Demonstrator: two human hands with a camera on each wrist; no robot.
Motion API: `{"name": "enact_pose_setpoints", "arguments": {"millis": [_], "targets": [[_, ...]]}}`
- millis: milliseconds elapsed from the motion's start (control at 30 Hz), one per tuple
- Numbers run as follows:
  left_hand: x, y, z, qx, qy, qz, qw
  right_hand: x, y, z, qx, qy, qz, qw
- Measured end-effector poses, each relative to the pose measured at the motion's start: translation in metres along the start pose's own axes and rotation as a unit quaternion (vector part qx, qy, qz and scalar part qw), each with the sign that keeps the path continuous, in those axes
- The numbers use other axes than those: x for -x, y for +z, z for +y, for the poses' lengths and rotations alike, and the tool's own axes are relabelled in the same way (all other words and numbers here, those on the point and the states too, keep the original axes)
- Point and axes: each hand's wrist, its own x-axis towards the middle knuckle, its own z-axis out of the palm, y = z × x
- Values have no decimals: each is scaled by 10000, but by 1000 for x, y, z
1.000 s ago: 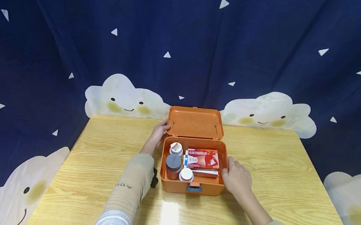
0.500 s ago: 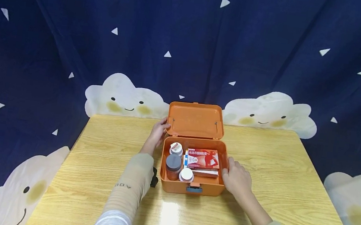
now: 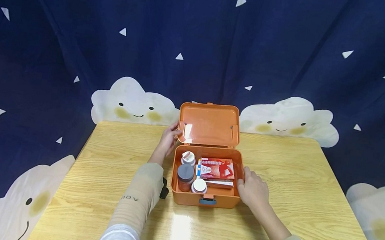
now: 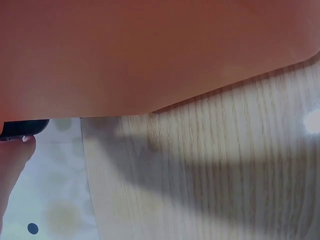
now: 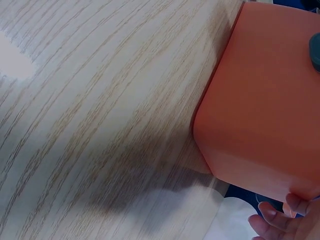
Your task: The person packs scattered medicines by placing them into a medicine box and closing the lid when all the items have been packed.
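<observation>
An orange medicine box (image 3: 186, 199) stands on the table, its hinged lid (image 3: 210, 124) raised at the back. My left hand (image 3: 167, 140) holds the lid's left edge, thumb in front and fingers partly hidden behind. In the left wrist view a fingertip (image 4: 27, 147) shows by a dark part at the lid. My right hand (image 3: 254, 189) grips the box's right wall, thumb at the rim; its curled fingers (image 5: 272, 215) show beside the wall in the right wrist view. Inside are two white-capped bottles (image 3: 188, 158), a grey-capped bottle (image 3: 185, 173) and a red-and-white medicine carton (image 3: 217, 169).
The wooden table (image 3: 107, 165) extends on both sides of the box. A dark blue curtain (image 3: 209, 38) with white clouds (image 3: 290, 120) hangs behind it. A blue-grey latch (image 3: 207, 202) sits on the box's front.
The lid has tilted further upright, its top edge rising in the head view. My left hand has gone slightly up with it. The right hand and the box body stay in place.
</observation>
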Motion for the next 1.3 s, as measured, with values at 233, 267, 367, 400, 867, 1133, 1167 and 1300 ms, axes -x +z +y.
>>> {"name": "enact_pose_setpoints", "arguments": {"millis": [233, 267, 367, 400, 867, 1133, 1167, 1300], "targets": [[42, 46, 47, 23, 87, 92, 9999, 0, 0, 0, 31, 35, -73, 10000], [41, 45, 46, 89, 120, 117, 9998, 0, 0, 0, 35, 33, -76, 10000], [27, 36, 37, 344, 177, 132, 9992, 0, -1, 0, 22, 33, -76, 10000], [28, 39, 40, 363, 157, 197, 9990, 0, -1, 0, 12, 35, -76, 10000], [89, 109, 115, 127, 13, 466, 9988, -1, 0, 1, -26, 56, -50, 10000], [86, 107, 113, 358, -7, 513, 9980, -1, 0, 1, -41, 51, -46, 10000], [85, 107, 113, 371, 22, 533, 9979, -1, 0, 1, -49, 54, -45, 10000], [86, 110, 114, 398, 98, 600, 9974, -1, 0, 1, -70, 68, -62, 9999]]}}
